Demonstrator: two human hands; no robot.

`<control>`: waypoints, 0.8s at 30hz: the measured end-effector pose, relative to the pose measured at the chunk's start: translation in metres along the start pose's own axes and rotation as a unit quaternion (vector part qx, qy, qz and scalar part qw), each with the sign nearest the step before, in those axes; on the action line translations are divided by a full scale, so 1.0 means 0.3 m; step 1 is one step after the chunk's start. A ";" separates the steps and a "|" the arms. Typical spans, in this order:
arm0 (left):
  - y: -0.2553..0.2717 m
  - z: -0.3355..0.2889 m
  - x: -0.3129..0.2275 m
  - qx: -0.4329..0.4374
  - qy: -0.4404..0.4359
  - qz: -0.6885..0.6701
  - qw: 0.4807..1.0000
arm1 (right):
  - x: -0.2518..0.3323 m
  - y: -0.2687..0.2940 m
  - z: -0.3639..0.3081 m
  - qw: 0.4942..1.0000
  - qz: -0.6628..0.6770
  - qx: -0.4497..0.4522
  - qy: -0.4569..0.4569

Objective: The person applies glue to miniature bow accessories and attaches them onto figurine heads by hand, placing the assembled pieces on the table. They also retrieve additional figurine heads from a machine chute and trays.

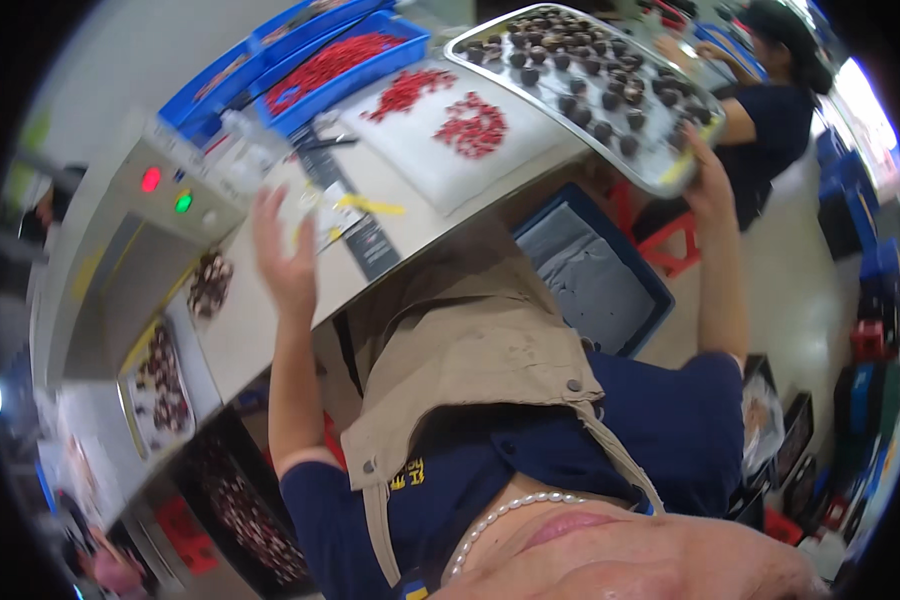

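Observation:
My right hand point(708, 183) grips the near right corner of a shallow metal tray point(658, 182), fingers at its rim. Many round dark-brown pieces with paler patches, of a kind I cannot make out, are spread in the tray. It is tilted and juts past the bench edge on the right. My left hand point(287, 250) is raised over the bench, fingers apart and somewhat blurred, holding nothing. Close by lie a yellow strip point(372, 205) and a dark flat strip point(370, 247). Small red pieces point(472, 126) form two patches on a white sheet point(440, 180).
A blue bin point(417, 42) of red pieces stands at the back of the bench. To the left is a machine housing point(120, 200) with red and green lights, beside another tray point(140, 425). A dark blue tub point(660, 300) is below the bench. A co-worker point(780, 130) sits at right.

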State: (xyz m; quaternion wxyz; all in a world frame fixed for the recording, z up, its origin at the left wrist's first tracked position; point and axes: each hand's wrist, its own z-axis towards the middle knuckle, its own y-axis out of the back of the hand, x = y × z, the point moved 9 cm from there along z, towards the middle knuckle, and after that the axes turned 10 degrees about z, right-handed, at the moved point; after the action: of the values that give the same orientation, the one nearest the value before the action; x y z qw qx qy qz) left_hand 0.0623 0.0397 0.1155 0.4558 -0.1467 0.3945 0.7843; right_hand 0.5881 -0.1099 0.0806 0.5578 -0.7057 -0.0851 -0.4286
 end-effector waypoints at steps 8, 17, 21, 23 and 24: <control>0.099 -0.086 0.041 0.029 0.250 -0.476 0.842 | -0.285 -0.376 -0.189 0.978 0.015 0.106 -0.177; 0.818 -0.399 0.151 -0.341 0.212 -0.421 0.813 | -1.105 -1.063 -0.518 0.834 -0.040 0.259 -0.486; 1.080 -0.376 0.342 -0.351 0.216 -0.356 0.838 | -1.558 -1.266 -0.599 0.714 0.070 0.273 -0.641; 1.210 -0.352 0.521 -0.358 0.254 -0.357 0.824 | -1.703 -1.402 -0.612 0.707 0.079 0.288 -0.641; 1.292 -0.323 0.622 -0.338 0.252 -0.360 0.832 | -1.768 -1.478 -0.612 0.717 0.095 0.280 -0.631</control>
State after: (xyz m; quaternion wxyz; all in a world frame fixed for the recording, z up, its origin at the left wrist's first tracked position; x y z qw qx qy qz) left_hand -0.3733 -0.0272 0.1308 0.5129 -0.6158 0.1255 0.5847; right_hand -0.0987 0.0831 0.0280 0.5849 -0.6283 -0.4660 0.2145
